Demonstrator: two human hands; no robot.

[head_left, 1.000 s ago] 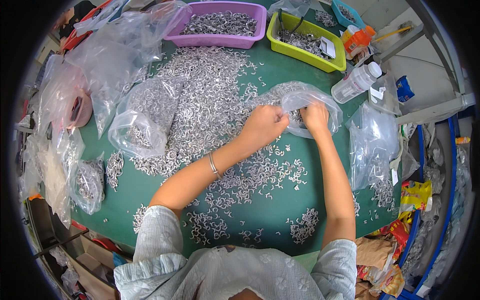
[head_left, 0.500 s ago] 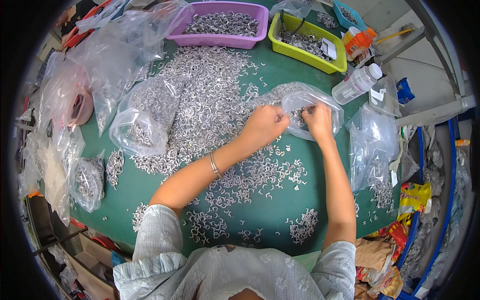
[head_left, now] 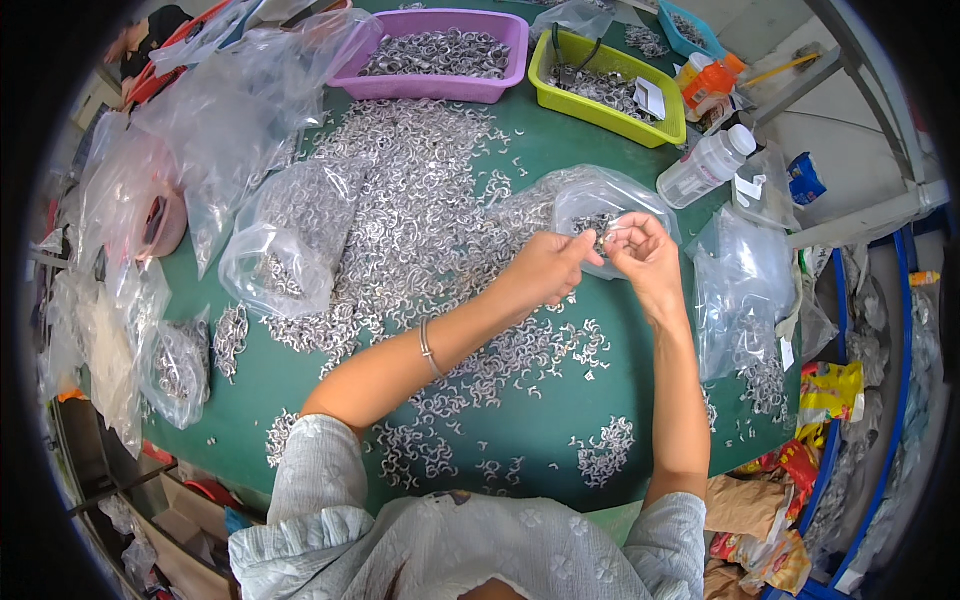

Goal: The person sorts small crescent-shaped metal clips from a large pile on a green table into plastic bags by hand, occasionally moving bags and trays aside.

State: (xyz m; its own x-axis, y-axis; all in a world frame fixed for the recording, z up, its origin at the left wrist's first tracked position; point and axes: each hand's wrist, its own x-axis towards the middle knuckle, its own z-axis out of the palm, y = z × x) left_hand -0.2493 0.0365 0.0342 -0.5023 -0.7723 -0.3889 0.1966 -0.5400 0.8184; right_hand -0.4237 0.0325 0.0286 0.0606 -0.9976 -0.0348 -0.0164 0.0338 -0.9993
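My right hand (head_left: 650, 262) is at the mouth of a clear plastic bag (head_left: 640, 196), thumb and fingertips pinched at a small metal piece (head_left: 601, 240). Close by on its left is my left hand (head_left: 548, 270), fingers curled, its fingertips almost meeting the right ones; what it holds, if anything, is hidden. The bag lies on its side with its mouth toward me and has small grey curved metal pieces inside. A broad heap of the same crescent-shaped pieces (head_left: 405, 190) spreads over the green table (head_left: 520, 400) left of the hands.
At the back stand a purple tub (head_left: 505, 88) and a lime-green tub (head_left: 610, 125) of metal parts. A white-capped bottle (head_left: 700, 172) leans at the right. More bags (head_left: 740, 290) (head_left: 270, 262) lie on both sides. A metal frame (head_left: 860, 215) edges the right.
My left hand has let go of the bag's rim and dropped slightly. My right hand has come out of the bag's mouth, with a small metal piece at its fingertips.
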